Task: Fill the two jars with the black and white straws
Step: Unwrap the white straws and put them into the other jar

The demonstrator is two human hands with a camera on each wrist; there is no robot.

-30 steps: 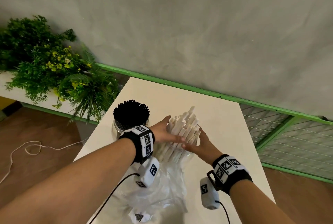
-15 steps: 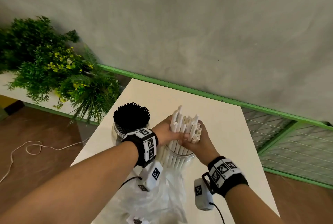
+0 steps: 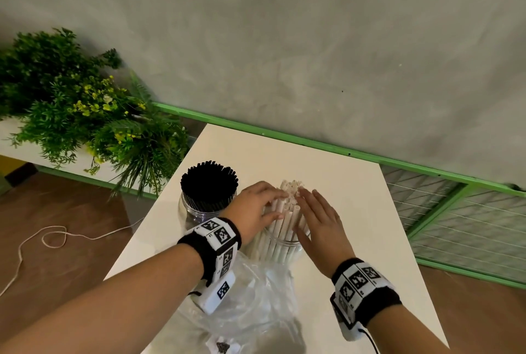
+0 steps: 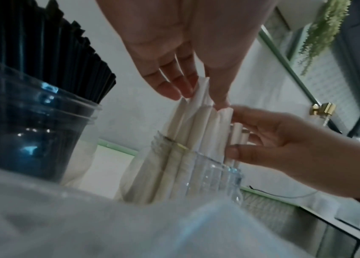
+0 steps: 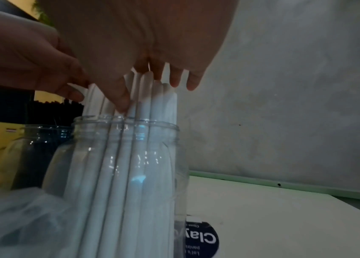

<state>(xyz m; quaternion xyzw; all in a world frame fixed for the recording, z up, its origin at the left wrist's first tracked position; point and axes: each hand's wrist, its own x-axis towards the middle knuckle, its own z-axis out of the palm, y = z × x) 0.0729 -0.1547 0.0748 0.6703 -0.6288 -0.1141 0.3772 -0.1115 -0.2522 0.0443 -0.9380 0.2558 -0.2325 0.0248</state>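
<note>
White straws (image 3: pixel 286 208) stand bunched in a clear jar (image 3: pixel 280 252) at the table's middle. My left hand (image 3: pixel 256 205) rests against the bunch's left side, fingers straight over the straw tops (image 4: pixel 199 97) and thumb along the side. My right hand (image 3: pixel 318 219) lies flat against the right side with straight fingers (image 5: pixel 174 76) touching the tops. In the right wrist view the white straws (image 5: pixel 130 174) reach down through the jar's neck (image 5: pixel 126 124). To the left a second clear jar (image 3: pixel 193 217) holds a full bunch of black straws (image 3: pixel 209 188).
A crumpled clear plastic bag (image 3: pixel 250 299) lies on the white table (image 3: pixel 355 211) in front of the jars. Green plants (image 3: pixel 85 114) stand past the table's left edge. A green rail (image 3: pixel 313 144) and grey wall run behind. A dark round label (image 5: pixel 199 239) lies beside the jar.
The tilted bunch of white straws has come upright and sunk lower into the jar. Both hands have let go of their grip and now lie with straight fingers on the straw tops.
</note>
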